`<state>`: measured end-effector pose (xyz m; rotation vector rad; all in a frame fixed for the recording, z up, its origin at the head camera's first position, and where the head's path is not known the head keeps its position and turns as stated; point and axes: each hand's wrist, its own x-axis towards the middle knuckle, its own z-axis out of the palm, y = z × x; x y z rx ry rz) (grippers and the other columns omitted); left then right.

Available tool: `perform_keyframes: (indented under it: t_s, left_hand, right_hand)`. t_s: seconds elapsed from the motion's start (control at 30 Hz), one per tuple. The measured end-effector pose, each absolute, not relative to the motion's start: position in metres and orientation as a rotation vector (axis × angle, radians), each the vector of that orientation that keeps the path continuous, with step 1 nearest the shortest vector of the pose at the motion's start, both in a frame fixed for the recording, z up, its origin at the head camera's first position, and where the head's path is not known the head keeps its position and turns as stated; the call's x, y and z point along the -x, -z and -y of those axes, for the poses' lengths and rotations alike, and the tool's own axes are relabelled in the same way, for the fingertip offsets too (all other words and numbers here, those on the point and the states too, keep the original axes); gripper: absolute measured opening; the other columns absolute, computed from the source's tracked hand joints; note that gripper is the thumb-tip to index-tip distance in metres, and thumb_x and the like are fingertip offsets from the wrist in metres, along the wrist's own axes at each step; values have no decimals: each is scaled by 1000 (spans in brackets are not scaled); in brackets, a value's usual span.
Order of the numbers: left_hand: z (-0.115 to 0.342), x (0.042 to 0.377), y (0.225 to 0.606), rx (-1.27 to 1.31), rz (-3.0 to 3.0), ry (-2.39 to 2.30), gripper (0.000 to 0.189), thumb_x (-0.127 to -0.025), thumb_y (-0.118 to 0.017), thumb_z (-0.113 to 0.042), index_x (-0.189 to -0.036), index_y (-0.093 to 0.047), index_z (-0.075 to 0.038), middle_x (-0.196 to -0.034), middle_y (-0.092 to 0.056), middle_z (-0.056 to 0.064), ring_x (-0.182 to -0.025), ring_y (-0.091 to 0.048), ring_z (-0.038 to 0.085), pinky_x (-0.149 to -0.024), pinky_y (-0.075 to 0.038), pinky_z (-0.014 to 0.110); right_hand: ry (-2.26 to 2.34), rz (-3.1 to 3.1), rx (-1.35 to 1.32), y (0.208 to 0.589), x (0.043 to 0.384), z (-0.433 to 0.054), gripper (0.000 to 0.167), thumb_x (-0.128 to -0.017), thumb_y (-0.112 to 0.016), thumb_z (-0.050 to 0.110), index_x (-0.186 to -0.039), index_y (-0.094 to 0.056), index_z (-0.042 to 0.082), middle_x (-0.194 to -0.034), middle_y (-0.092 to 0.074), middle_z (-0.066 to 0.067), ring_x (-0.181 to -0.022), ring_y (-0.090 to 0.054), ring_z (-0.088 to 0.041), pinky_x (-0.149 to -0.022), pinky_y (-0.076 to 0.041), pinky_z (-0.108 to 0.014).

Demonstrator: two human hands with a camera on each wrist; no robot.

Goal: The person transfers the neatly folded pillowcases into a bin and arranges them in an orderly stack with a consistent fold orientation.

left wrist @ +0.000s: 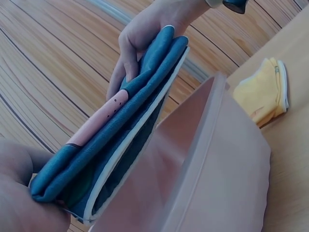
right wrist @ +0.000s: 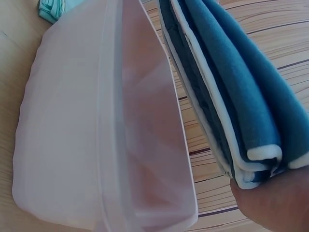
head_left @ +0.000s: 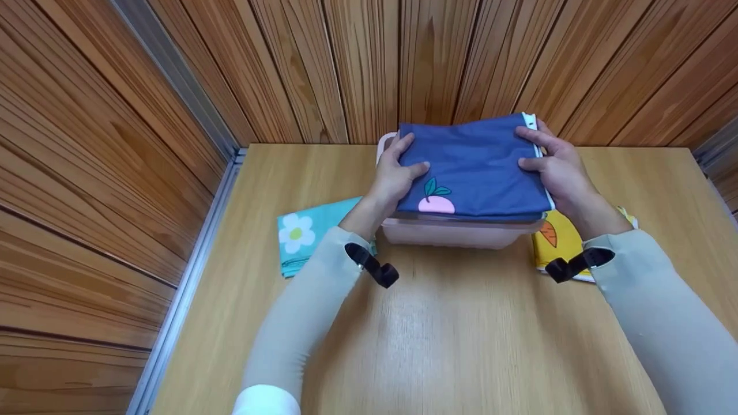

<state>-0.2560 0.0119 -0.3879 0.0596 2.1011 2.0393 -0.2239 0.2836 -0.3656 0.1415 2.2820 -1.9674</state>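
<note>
A folded dark blue cloth with white edging and a pink fruit print is held flat over a pale pink plastic bin. My left hand grips its left edge, thumb on top. On the opposite edge my right hand pinches the folded layers. Both wrist views show the cloth above the open mouth of the bin, clear of its rim. The bin's inner walls show pink, with no cloth visible on them.
Left of the bin lies a folded teal cloth with a white flower, partly behind the left forearm. A yellow cloth with a carrot print lies to the right, under the right wrist. Wood-panelled walls border the table at the back and left.
</note>
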Motion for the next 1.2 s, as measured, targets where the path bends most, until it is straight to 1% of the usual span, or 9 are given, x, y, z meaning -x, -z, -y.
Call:
perform_keyframes:
  t_s: [0.23, 0.4, 0.63, 0.73, 0.87, 1.03, 1.2]
  left_hand:
    - [-16, 263, 395, -18, -2138, -2026, 67, -97, -63, 3, -157, -39, -10, -170, -18, 0, -156, -13, 20, -124, -18, 33]
    - [-17, 269, 399, -2, -2148, -2002, 67, -96, -63, 4, -157, -38, -9, -170, -20, -1, -156, -14, 20, -124, -18, 32]
    - [-14, 274, 405, 47, -2146, -1948, 66, -98, -62, 0, -158, -38, -12, -170, -19, -4, -156, -14, 18, -123, -20, 30]
    - [-13, 275, 407, 51, -2158, -1924, 65, -99, -62, 0, -158, -38, -12, -170, -19, -4, -156, -14, 20, -123, -20, 32]
    - [-14, 277, 409, 45, -2148, -1932, 66, -98, -62, 1, -158, -38, -10, -170, -18, -1, -156, -16, 22, -123, -21, 34]
    - [-16, 278, 409, 48, -2145, -1955, 66, -97, -62, 5, -157, -39, -8, -169, -22, 4, -155, -20, 24, -123, -22, 34]
    - [-18, 278, 407, 50, -2141, -1933, 66, -98, -61, 3, -158, -38, -10, -170, -19, 1, -155, -17, 22, -123, -21, 33]
  right_hand:
    - [1917, -2294, -198, 370, 233, -283, 59, -104, -44, -3, -159, -36, 14, -171, 4, 11, -155, 13, -18, -125, 0, -42]
    - [1896, -2319, -208, 376, 237, -283, 59, -103, -43, -5, -159, -35, 13, -171, 4, 9, -155, 14, -19, -125, -2, -41]
    - [1874, -2318, -185, 384, 241, -282, 59, -103, -40, -5, -160, -34, 12, -171, 9, 7, -154, 17, -20, -124, 3, -41]
    - [1886, -2297, -199, 386, 242, -281, 59, -103, -39, -5, -160, -34, 12, -171, 10, 7, -154, 18, -20, -124, 4, -42]
    - [1882, -2301, -207, 386, 243, -281, 60, -103, -39, -6, -160, -34, 11, -171, 10, 6, -154, 17, -21, -124, 3, -42]
    - [1873, -2313, -203, 386, 244, -281, 61, -102, -40, -7, -160, -33, 12, -171, 9, 5, -154, 16, -20, -125, 0, -40]
    - [1861, -2322, -212, 388, 245, -283, 61, -102, -39, -6, -160, -34, 13, -171, 9, 6, -154, 16, -21, -125, 0, -42]
